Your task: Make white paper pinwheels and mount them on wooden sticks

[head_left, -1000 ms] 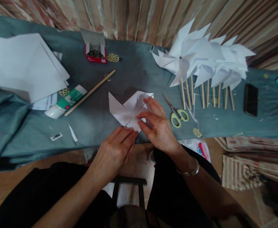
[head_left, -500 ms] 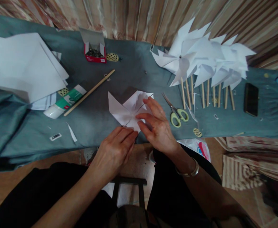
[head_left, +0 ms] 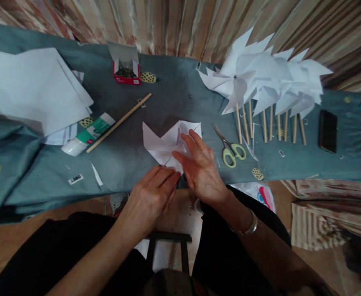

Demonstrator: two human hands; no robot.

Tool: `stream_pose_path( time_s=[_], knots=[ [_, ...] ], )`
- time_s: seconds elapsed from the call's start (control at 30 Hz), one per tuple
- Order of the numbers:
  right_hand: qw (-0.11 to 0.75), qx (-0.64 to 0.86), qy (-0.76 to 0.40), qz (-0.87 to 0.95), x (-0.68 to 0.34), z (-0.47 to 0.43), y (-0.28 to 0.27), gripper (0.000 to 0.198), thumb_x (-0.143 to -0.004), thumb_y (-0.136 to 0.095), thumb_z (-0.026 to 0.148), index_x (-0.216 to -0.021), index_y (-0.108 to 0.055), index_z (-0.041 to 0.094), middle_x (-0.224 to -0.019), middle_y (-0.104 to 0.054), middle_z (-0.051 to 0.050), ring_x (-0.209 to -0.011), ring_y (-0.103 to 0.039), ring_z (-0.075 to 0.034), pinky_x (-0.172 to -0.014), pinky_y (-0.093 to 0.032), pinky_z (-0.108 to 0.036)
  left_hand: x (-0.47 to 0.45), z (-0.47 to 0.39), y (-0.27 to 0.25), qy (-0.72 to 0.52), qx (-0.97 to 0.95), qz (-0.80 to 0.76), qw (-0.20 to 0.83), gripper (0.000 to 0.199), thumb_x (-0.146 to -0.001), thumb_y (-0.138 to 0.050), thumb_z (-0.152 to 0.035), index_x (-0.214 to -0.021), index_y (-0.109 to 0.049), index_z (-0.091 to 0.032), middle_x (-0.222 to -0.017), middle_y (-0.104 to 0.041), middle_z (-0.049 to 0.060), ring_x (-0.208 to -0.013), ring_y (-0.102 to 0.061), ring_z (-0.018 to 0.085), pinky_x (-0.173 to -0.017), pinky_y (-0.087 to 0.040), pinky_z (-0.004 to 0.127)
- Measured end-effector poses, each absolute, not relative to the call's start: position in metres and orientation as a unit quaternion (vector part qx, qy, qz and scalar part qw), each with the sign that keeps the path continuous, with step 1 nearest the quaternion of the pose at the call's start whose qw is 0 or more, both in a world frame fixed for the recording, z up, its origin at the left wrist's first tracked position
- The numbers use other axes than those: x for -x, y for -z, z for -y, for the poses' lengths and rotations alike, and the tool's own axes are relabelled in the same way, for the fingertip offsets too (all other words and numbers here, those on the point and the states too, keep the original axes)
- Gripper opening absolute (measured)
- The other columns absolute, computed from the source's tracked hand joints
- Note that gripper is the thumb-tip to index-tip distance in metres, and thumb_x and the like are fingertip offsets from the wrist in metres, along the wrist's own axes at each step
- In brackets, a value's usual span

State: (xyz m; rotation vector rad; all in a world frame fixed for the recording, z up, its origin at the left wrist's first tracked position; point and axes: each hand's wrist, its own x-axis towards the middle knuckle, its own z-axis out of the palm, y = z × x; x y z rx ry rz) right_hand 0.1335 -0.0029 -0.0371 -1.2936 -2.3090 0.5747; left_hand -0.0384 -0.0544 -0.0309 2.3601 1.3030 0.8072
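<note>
A white paper pinwheel (head_left: 163, 144), cut and partly folded, lies at the table's near edge between my hands. My left hand (head_left: 151, 193) is closed with its fingers pinched on the near edge of the paper; the fingertips partly cover it. My right hand (head_left: 201, 166) rests over the right side of the pinwheel, fingers stretched out and apart, touching the paper's folds near the centre. Green-handled scissors (head_left: 229, 150) lie to the right of that hand. To the left, a wooden stick (head_left: 118, 123) leans against a green and white glue tube (head_left: 90, 133).
Finished pinwheels (head_left: 269, 80) on sticks lie overlapping at the back right, beside a dark phone (head_left: 327, 131). A red box (head_left: 126, 75) of small metal fasteners stands open at the back. White paper sheets (head_left: 35, 90) are stacked at left; a paper scrap (head_left: 96, 174) lies near the front edge.
My right hand's fingers have shifted slightly inward and down over the paper, with the thumb now lower. The left hand keeps its pinch. The whole view has shifted a little.
</note>
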Motion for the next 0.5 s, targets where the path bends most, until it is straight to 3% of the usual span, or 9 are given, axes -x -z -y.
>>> stream_pose_path(
  time_s=[0.13,0.3,0.5],
  knots=[
    [0.238,0.479,-0.229,0.813,-0.126,0.007,0.046,0.034,-0.095,-0.044,0.024,-0.124,-0.057,0.037,-0.151,-0.043,0.001,-0.149,-0.023,-0.025,-0.118,-0.029,-0.05,0.038,0.054,0.03,-0.281,-0.829,-0.454,0.165,0.021,-0.089,-0.055,-0.008,-0.108,-0.063,-0.006,-0.098,-0.068,0.013,-0.09,-0.062,0.023,-0.079,-0.059,0.038],
    [0.256,0.47,-0.183,0.824,-0.122,0.011,0.054,0.035,-0.097,-0.04,0.023,-0.129,-0.053,0.034,-0.148,-0.048,-0.004,-0.149,-0.024,-0.022,-0.117,-0.031,-0.049,0.039,0.054,0.03,-0.281,-0.832,-0.451,0.157,0.019,-0.089,-0.054,-0.008,-0.106,-0.062,-0.006,-0.098,-0.067,0.013,-0.089,-0.061,0.023,-0.079,-0.06,0.038],
    [0.243,0.458,-0.228,0.824,-0.124,0.012,0.053,0.038,-0.096,-0.04,0.021,-0.127,-0.053,0.037,-0.146,-0.05,-0.002,-0.149,-0.021,-0.024,-0.118,-0.026,-0.054,0.039,0.054,0.028,-0.276,-0.83,-0.459,0.156,0.019,-0.09,-0.05,-0.008,-0.106,-0.061,-0.01,-0.099,-0.067,0.012,-0.089,-0.061,0.022,-0.077,-0.06,0.038]
  ],
)
